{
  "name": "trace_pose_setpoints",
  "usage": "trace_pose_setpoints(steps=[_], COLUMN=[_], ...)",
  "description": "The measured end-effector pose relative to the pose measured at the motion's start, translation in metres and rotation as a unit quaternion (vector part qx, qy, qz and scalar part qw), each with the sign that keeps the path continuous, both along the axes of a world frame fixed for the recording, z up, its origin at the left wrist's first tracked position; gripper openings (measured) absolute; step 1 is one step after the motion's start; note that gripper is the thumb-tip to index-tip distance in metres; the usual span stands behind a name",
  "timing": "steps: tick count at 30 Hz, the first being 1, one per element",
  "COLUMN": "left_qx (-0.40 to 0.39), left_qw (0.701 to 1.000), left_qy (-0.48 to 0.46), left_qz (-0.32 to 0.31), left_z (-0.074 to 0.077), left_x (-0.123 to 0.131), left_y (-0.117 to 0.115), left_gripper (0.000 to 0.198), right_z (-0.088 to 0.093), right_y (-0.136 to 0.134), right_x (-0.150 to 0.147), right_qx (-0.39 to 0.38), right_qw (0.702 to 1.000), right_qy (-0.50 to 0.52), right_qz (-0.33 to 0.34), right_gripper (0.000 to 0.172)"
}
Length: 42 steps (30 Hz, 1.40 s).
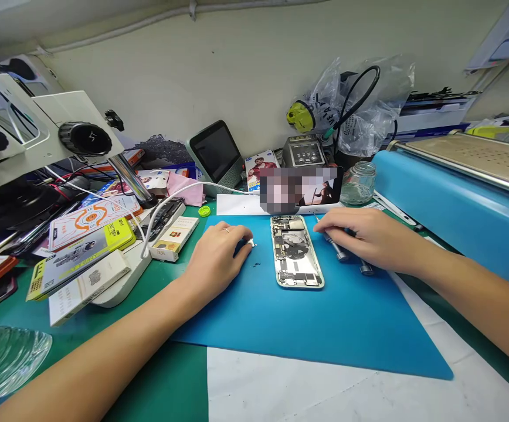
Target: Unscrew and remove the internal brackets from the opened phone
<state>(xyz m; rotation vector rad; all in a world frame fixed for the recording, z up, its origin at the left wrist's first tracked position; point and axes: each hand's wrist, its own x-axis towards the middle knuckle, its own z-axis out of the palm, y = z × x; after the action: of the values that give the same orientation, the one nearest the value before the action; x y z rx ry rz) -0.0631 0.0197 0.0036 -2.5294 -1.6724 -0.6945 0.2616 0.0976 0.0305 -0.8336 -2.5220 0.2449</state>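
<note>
Phone (pixel 297 253): pale, coverless, innards (pixel 296 243) bare
Left fingers (pixel 240 233): pinching shiny bit (pixel 252 242)
Right fingers (pixel 332 219): at screwdriver (pixel 338 251), grip unclear

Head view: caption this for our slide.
Left hand and right hand flank an opened phone on a blue mat.

Plastic bag (pixel 325 111) above far edge of table (pixel 170 381): large dark letters, seemingly "UFA", partly folded. Black knob (pixel 85 139) over far left corner: small pale mark, letters unclear. Yellow-grey box (pixel 81 258) near left edge: print too small to read surely.
</note>
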Motion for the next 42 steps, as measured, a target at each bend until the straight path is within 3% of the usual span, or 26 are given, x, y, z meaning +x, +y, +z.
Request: trace_pose_setpoints(steps=[7,14,19,23,29,42], left_qx=[0.042,0.148,0.222,0.245,0.245,0.235], left_qw=[0.995,0.97,0.932,0.907,0.901,0.905], left_qy=[-0.038,-0.097,-0.125,-0.134,-0.128,-0.147], left_qz=[-0.086,-0.165,-0.256,-0.315,-0.335,-0.323], left_z=[-0.004,0.002,0.007,0.009,0.012,0.008], left_x=[-0.001,0.008,0.021,0.026,0.027,0.024], left_y=[0.002,-0.005,-0.016,-0.019,-0.019,-0.02], left_gripper=[0.012,0.031,0.041,0.046,0.031,0.034], right_z=[-0.004,0.004,0.006,0.001,-0.001,0.0], right_y=[0.002,-0.022,-0.054,-0.061,-0.064,-0.065], right_x=[0.001,-0.019,-0.048,-0.056,-0.057,-0.057], right_qx=[0.001,0.032,0.025,0.016,0.003,0.001], right_qw=[1.0,0.997,0.994,0.99,0.986,0.985], right_qy=[0.013,0.068,0.091,0.103,0.112,0.127], right_qz=[-0.002,-0.01,0.053,0.093,0.12,0.114], right_gripper=[0.029,0.027,0.024,0.026,0.013,0.009])
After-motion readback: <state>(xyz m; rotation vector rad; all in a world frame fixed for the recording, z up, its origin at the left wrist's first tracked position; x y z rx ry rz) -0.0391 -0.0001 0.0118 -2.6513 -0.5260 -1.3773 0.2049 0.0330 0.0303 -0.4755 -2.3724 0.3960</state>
